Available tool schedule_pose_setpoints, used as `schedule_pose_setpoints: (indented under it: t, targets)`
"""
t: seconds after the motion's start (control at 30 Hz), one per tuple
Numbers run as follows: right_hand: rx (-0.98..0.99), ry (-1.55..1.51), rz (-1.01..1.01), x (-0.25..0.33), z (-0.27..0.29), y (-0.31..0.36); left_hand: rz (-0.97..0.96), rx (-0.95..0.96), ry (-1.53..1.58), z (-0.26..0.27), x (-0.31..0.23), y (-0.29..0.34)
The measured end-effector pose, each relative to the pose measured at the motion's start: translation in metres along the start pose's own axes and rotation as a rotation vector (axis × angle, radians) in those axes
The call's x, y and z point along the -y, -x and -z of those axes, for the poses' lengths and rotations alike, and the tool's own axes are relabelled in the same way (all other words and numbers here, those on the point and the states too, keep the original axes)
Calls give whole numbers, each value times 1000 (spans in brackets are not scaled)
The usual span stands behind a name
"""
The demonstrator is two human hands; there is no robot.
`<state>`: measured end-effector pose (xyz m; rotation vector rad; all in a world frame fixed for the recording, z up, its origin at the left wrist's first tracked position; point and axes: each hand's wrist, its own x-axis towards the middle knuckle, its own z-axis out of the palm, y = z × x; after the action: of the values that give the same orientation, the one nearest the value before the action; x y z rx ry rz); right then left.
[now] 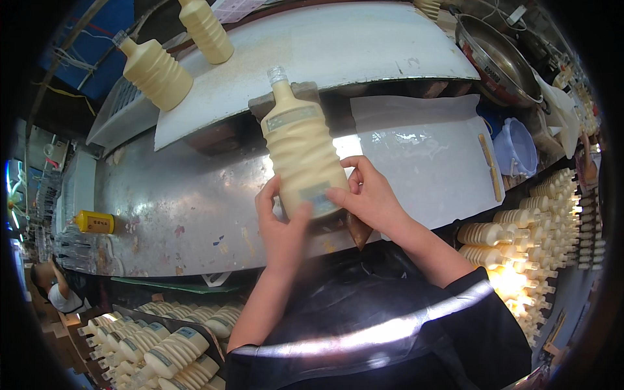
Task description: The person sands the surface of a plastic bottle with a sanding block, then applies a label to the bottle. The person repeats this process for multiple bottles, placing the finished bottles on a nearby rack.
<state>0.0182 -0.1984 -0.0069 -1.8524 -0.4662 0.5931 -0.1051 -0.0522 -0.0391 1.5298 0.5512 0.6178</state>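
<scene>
A cream bottle [301, 146] with ribbed sides and a clear neck is in front of the person, above the metal table [182, 201], its neck pointing away. The left hand [279, 224] grasps its lower left side, fingers at the edge and thumb, blurred, over the front. The right hand [367, 195] has its thumb on the right end of the lower label [316, 192] and its fingers curled by the bottle's right edge; whether it also grips cannot be told. A grey block [261, 106] shows behind the bottle's shoulders. To the right lies a white sheet [416, 153] with a stick [490, 167] along its far right side, and beyond it a bucket [515, 149]. Farther off, two similar bottles [157, 76] stand near the left end of a white board [338, 42]. A yellow container [96, 222] is at the table's left.
</scene>
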Motion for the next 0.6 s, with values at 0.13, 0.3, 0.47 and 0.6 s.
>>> schedule_pose_setpoints:
  t: [0.13, 0.3, 0.47, 0.6]
  targets:
    - [0, -5, -3, -4, -1, -1, 13, 11, 2, -1, -3, 0]
    - [88, -128, -36, -10, 12, -7, 15, 15, 20, 6, 7, -2]
    - [96, -46, -39, -5, 11, -3, 14, 28, 63, 5, 7, 0]
    - [55, 93, -20, 3, 6, -1, 9, 40, 25, 0, 1, 1]
